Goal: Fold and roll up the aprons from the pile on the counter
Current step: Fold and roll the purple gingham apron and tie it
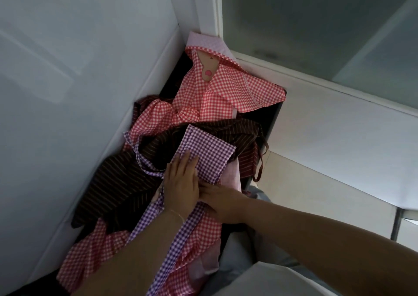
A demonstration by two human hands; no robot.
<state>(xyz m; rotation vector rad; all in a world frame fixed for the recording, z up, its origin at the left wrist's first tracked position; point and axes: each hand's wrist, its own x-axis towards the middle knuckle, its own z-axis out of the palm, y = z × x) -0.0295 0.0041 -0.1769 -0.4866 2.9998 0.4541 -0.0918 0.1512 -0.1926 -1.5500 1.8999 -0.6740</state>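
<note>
A purple gingham apron lies folded into a narrow band on top of the pile, its strap trailing down toward me. My left hand rests flat on its near end, fingers together and pointing away. My right hand lies beside it, pressing the fabric just below the fold, with its fingertips tucked under my left hand. Under the purple apron lie a dark brown striped apron and red gingham aprons, one with a small cartoon patch.
The pile covers a narrow dark counter wedged between a white wall on the left and a white frame with frosted glass on the right. A brown strap hangs over the counter's right edge.
</note>
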